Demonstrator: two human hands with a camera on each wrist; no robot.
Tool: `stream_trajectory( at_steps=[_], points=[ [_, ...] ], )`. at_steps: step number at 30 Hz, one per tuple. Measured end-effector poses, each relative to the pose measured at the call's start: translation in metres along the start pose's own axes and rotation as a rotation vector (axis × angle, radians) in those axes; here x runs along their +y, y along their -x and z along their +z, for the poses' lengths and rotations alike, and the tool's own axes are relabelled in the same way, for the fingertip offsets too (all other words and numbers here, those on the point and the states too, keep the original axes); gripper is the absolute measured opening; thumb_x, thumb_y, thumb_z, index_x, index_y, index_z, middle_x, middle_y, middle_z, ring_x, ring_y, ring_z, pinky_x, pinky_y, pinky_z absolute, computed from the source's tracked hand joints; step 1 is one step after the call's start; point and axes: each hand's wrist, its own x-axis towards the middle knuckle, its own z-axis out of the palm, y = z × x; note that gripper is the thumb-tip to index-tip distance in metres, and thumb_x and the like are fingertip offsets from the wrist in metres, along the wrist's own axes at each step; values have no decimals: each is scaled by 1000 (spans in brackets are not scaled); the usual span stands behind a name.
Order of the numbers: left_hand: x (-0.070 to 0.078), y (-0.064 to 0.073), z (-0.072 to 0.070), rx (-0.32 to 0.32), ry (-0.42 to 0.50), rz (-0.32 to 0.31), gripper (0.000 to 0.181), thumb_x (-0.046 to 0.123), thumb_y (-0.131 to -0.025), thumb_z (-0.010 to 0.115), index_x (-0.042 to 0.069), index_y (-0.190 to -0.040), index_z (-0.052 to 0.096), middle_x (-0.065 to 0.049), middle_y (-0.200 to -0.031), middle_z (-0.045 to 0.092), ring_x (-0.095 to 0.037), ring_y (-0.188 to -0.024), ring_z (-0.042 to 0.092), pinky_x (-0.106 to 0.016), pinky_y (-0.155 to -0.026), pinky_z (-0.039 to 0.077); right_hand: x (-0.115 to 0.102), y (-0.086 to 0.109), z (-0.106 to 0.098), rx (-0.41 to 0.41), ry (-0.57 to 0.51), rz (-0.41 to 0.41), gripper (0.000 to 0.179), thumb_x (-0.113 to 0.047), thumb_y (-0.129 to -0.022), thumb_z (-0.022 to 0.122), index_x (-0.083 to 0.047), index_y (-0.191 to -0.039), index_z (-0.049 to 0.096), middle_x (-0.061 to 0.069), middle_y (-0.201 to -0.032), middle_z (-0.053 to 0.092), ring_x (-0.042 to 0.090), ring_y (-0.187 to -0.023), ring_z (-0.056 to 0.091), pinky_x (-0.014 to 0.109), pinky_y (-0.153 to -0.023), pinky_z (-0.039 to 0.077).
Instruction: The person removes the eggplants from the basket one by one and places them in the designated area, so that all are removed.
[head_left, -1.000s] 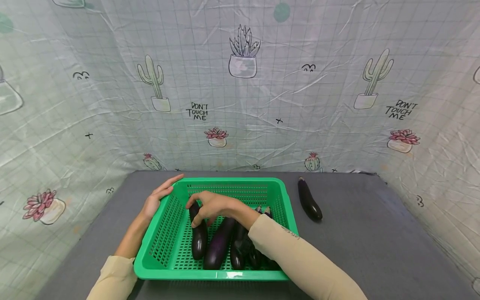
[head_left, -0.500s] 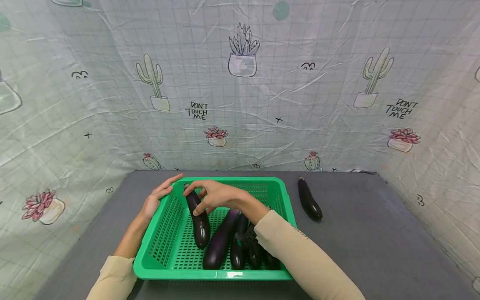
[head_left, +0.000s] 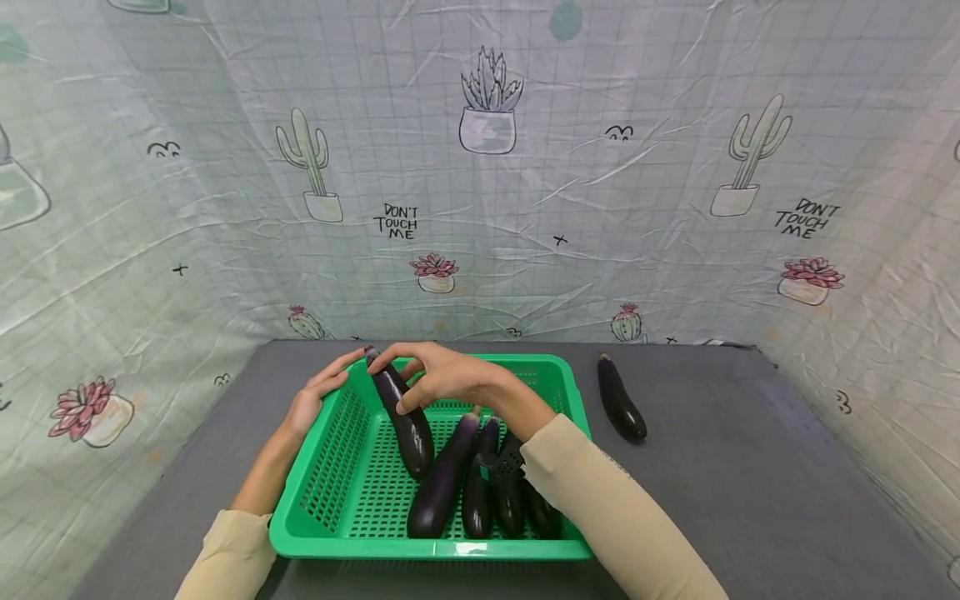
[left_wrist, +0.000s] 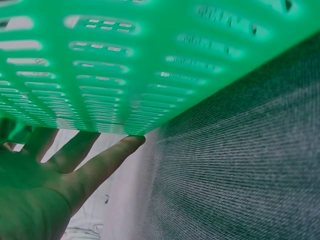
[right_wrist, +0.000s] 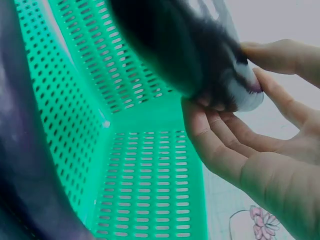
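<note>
Green basket [head_left: 435, 548] held dark eggplants [head_left: 442, 483], side by side. Right hand [head_left: 444, 372] pinched another eggplant [head_left: 409, 429], glossy, near-black, tilted over basket, stem end by far-left corner. Left hand [head_left: 309, 402], fingers straight, rested against basket's side.

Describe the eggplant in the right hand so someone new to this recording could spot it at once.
Find the green basket on the gray table. Toward its far left corner, the right hand grips a glossy, dark eggplant by its stem half. It alone is held: the other eggplants in the basket lie to its right, and one more lies outside.
</note>
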Motion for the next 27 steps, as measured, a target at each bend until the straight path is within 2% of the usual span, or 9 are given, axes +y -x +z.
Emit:
stream_trajectory(
  at_steps=[3, 4, 8, 11, 14, 17, 21, 24, 27],
  points=[
    [-2, -1, -1, -25, 54, 23, 50, 22, -115, 26, 8, -162, 32, 18, -151, 43, 1, -124, 57, -17, -98, 51, -3, 5, -2, 11, 3, -28, 60, 9, -88, 71, -19, -140, 62, 8, -146, 51, 25, -113, 62, 37, -84, 59],
    [-3, -1, -1, -38, 75, 36, 49, 21, -115, 26, 8, -162, 32, 21, -148, 46, 0, -125, 58, -18, -98, 51, -4, 7, -3, 16, 5, -37, 60, 9, -88, 72, -19, -140, 62, 7, -149, 47, 26, -117, 60, 38, -86, 59],
    [-5, -2, 0, -93, 156, 87, 50, 15, -115, 22, 4, -163, 27, 19, -147, 51, -6, -126, 61, -21, -99, 53, -9, 16, -8, 40, 17, -69, 59, 5, -89, 72, -21, -140, 62, 1, -158, 38, 26, -131, 53, 39, -91, 57],
    [-6, -2, 0, -135, 235, 98, 51, 13, -115, 20, 2, -165, 21, 11, -150, 52, -11, -127, 62, -25, -101, 55, -13, 24, -12, 41, 8, -105, 59, 4, -90, 72, -20, -142, 60, 5, -153, 47, 27, -129, 58, 41, -92, 57],
    [-5, -1, 0, -153, 278, 97, 52, 12, -115, 20, 1, -165, 18, 7, -152, 52, -13, -128, 63, -27, -102, 55, -18, 34, -18, 33, -9, -148, 60, 4, -90, 71, -17, -145, 57, 12, -143, 57, 31, -119, 65, 42, -90, 58],
    [-4, -1, 0, -129, 226, 97, 52, 13, -115, 21, -2, -164, 17, 12, -153, 48, -9, -129, 61, -24, -103, 53, -21, 45, -23, 37, -8, -183, 60, 3, -91, 71, -15, -146, 55, 15, -137, 60, 31, -116, 66, 42, -89, 58],
    [-4, -1, 1, -110, 184, 79, 53, 14, -115, 22, -5, -164, 15, 15, -153, 45, -7, -130, 60, -22, -103, 52, -23, 62, -32, 64, 11, -213, 58, 1, -92, 70, -16, -145, 56, 14, -138, 58, 31, -120, 63, 43, -90, 58],
    [-4, -1, 1, -95, 141, 79, 53, 15, -115, 23, -6, -163, 16, 11, -158, 40, -3, -133, 55, -20, -105, 50, -23, 78, -40, 96, 24, -227, 58, -1, -92, 71, -17, -145, 55, 12, -141, 56, 33, -124, 61, 45, -93, 57],
    [-4, -1, 2, -42, 19, 90, 52, 17, -115, 26, -6, -162, 23, 3, -165, 33, 8, -139, 42, -10, -107, 38, -23, 96, -48, 133, 29, -240, 57, -2, -93, 70, -18, -146, 54, 12, -144, 54, 34, -126, 59, 48, -93, 57]
  ],
)
